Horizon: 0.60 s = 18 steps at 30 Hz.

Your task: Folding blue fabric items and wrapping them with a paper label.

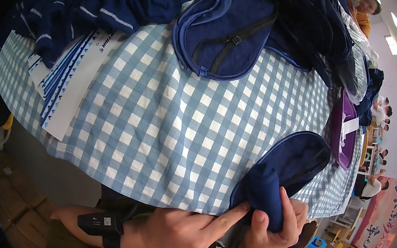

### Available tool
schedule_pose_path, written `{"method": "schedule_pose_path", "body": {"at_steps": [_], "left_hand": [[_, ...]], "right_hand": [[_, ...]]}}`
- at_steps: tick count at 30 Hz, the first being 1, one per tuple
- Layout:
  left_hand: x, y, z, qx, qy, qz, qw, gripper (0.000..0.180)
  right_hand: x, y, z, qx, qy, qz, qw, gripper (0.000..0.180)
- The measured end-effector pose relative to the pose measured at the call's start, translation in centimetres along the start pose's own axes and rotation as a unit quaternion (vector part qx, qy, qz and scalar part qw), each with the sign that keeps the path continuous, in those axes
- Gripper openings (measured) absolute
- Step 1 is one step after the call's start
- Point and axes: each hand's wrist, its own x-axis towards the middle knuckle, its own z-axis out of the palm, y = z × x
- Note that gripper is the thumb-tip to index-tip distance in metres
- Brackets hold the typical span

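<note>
Left hand (pixel 189 229), grip unclear, touched the navy pouch (pixel 269 188) the right hand (pixel 267 240) clasped; a purple bin (pixel 345 158) held white strips (pixel 350 125).

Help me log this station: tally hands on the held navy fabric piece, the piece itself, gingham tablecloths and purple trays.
Left hand and right hand: 2
Navy fabric piece: 1
Gingham tablecloth: 1
Purple tray: 1
Total: 5

Soft, matt navy cloth forms the rounded piece (pixel 265 185) above a woven checked tablecloth (pixel 160 119) (lightly creased), near smooth paper sleeves (pixel 74 95), a slick purple plastic tray (pixel 346 153) and glossy, crinkled clear film (pixel 355 68).
</note>
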Motion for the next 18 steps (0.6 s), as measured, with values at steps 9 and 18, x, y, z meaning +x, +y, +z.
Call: {"method": "schedule_pose_path", "body": {"at_steps": [9, 18], "left_hand": [[0.1, 0.1, -0.3, -0.008, -0.012, -0.003, 1.000, 0.030], [-3.0, -0.5, -0.7, -0.135, 0.111, 0.065, 0.983, 0.030]], "right_hand": [[-0.6, 0.4, -0.1, 0.031, 0.000, -0.019, 0.999, 0.048], [0.1, 0.0, -0.2, 0.038, -0.026, -0.017, 0.999, 0.047]]}}
